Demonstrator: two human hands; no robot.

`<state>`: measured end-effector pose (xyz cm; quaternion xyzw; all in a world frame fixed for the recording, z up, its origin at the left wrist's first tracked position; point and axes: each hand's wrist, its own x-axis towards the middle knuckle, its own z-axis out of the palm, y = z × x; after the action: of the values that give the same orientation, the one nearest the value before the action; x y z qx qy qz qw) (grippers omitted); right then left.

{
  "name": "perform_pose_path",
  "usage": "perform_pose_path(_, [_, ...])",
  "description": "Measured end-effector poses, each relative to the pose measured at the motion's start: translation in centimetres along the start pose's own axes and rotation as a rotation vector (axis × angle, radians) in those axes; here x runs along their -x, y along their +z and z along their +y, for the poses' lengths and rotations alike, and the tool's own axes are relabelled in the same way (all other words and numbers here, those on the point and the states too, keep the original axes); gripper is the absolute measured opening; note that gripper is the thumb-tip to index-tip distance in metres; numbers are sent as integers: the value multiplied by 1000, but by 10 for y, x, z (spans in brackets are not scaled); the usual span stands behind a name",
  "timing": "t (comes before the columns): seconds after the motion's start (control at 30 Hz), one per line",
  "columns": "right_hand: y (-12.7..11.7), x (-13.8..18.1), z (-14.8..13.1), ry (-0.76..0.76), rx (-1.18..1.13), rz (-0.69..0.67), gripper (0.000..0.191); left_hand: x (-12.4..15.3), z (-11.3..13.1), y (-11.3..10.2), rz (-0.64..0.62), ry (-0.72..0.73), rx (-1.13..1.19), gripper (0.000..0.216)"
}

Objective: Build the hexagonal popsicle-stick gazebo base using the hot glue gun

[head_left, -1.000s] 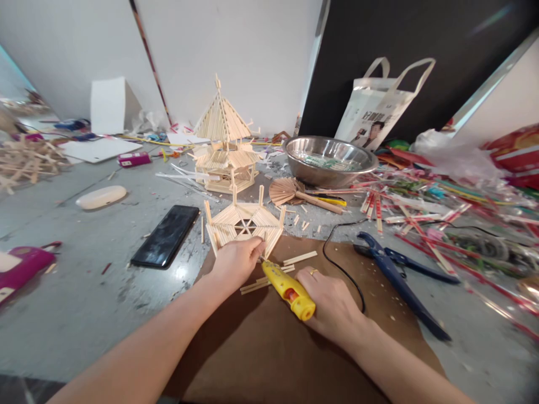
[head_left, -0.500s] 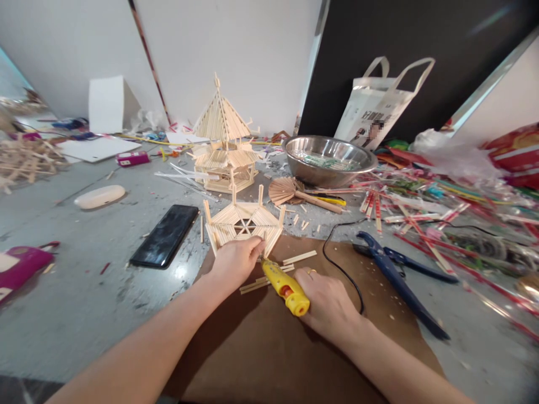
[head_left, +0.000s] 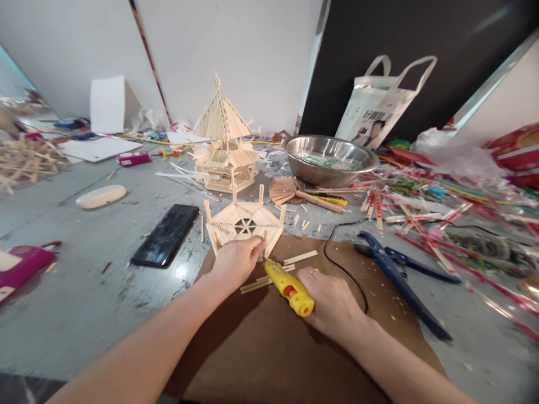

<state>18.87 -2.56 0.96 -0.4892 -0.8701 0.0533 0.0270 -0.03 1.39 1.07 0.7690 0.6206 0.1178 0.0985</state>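
Note:
A hexagonal frame of pale wooden sticks [head_left: 263, 211], with short upright posts along its rim, lies before me. My left hand [head_left: 236, 262] is closed at its near edge, thumb and finger pinched on a short upright wooden stick [head_left: 264, 238]. Wrapped round a yellow hot glue gun [head_left: 288, 287], my right hand [head_left: 332, 296] keeps the nozzle close by the foot of that stick. Whether the nozzle touches the wood I cannot tell. Several loose sticks [head_left: 300, 257] lie on the brown sheet [head_left: 248, 348] beside the gun.
Behind the frame stands a stick pagoda model [head_left: 225, 120]. A metal bowl [head_left: 330, 175] and a white bag [head_left: 366, 112] are at the back right. Blue-handled pliers [head_left: 398, 280] lie right, past the black cord [head_left: 345, 272]. A phone [head_left: 166, 235] rests left.
The glue gun and my right hand have drawn back slightly to the right. My left hand stays pinched on the upright stick.

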Motion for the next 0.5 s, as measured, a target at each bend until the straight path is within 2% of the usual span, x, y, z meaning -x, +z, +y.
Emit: perform_pose_path(0.5, [-3,-1,-5,6,11,-8,8,1,0,0,3,13,-11,38])
